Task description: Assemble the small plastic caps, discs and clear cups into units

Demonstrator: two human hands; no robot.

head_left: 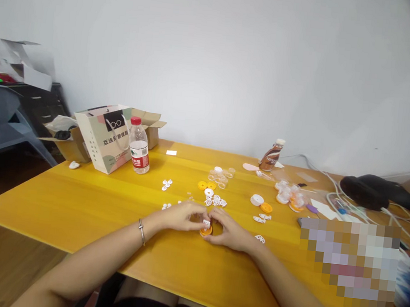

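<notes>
Low over the table's middle, my left hand [185, 216] and my right hand [229, 230] meet around a small round orange plastic part [204, 232]. A small white piece [206, 223] sits on top of it, at the left fingertips. Fingers of both hands are curled in and touch the assembly from either side. Just beyond lie white openwork plastic pieces [216, 201], a white disc [208, 192] and yellow discs [207, 186]. Clear plastic cups [220, 176] stand farther back. Small white caps [166, 184] lie to the left, some partly behind my left hand.
On the left stand a paper bag [112, 146], a water bottle [139, 151] and cardboard boxes [149, 128]. A brown drink bottle [271, 155], finished-looking round pieces [290, 194], cables [329, 186] and a black object [365, 191] are on the right. A blurred patch covers the right front.
</notes>
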